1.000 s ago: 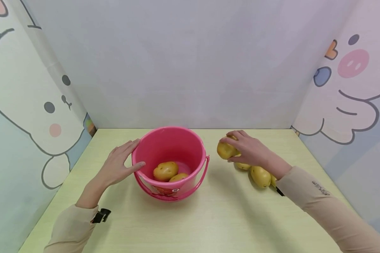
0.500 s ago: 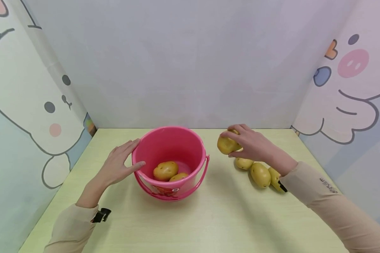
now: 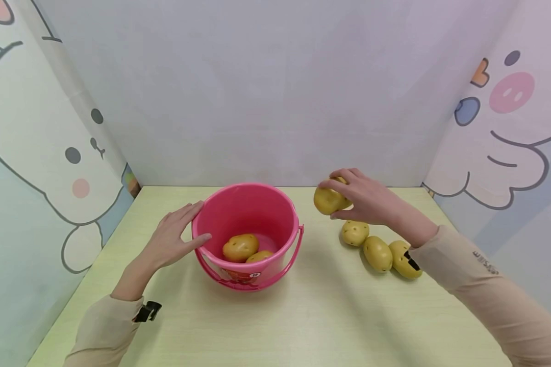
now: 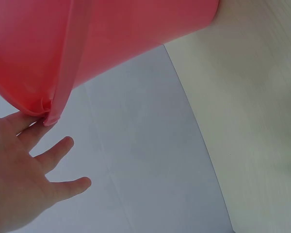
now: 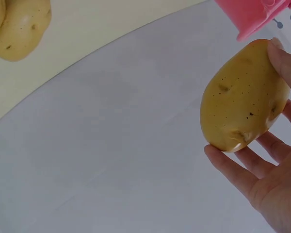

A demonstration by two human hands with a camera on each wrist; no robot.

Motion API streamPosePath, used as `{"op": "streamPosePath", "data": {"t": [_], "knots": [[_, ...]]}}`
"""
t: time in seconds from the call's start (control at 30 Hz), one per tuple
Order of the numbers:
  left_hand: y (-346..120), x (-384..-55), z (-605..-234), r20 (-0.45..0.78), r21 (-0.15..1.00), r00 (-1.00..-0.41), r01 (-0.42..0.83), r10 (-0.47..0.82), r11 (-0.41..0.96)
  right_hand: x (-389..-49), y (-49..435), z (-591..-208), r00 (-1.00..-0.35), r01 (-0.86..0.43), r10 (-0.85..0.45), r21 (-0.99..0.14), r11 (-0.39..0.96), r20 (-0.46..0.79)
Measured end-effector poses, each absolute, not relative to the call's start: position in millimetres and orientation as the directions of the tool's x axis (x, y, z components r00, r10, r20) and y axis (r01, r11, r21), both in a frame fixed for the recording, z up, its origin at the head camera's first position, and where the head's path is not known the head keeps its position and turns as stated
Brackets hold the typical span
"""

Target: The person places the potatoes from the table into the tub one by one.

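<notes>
A pink bucket (image 3: 248,204) with a hanging handle stands on the table. Two yellow potatoes (image 3: 241,248) show inside it. My left hand (image 3: 174,237) rests at its left rim, the thumb reaching over the edge and the other fingers straight and spread. In the left wrist view, two fingers touch the rim beside the handle's joint, and two point free. My right hand (image 3: 365,198) holds another potato (image 5: 245,97) in the air, right of the bucket, between thumb and fingertips. Below it, three potatoes (image 3: 377,254) lie in a slanting row on the table.
The pale wooden table (image 3: 275,326) is bordered by a plain back wall (image 3: 280,102) and side walls with cartoon animals. My right sleeve (image 3: 477,280) passes close over the rightmost potato, and a black strap (image 3: 148,312) shows at my left cuff.
My right hand has risen slightly with its potato, away from the others, so more of the three table potatoes shows. My left hand and the bucket have stayed in place.
</notes>
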State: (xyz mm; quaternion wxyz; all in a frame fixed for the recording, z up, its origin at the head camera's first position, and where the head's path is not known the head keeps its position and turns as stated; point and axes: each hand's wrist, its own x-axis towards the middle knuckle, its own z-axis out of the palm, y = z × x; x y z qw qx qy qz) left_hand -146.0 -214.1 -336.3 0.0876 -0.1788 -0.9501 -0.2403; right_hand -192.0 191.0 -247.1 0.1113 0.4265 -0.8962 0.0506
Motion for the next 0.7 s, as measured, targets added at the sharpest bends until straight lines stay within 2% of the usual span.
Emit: {"op": "streamPosePath", "data": {"t": [0.37,0.7], "knots": [[-213.7,-146.3,-336.1,0.247,0.424,-0.923,0.378,0.297,0.823,-190.8,179.0,-228.9,-0.617,-0.764,-0.748,0.043,0.644,0.243],[-214.8,-146.4,-337.1,0.254,0.421,-0.921,0.381,0.296,0.823,-188.4,161.3,-211.6,-0.585,-0.791,-0.773,0.039,0.611,0.247]]}}
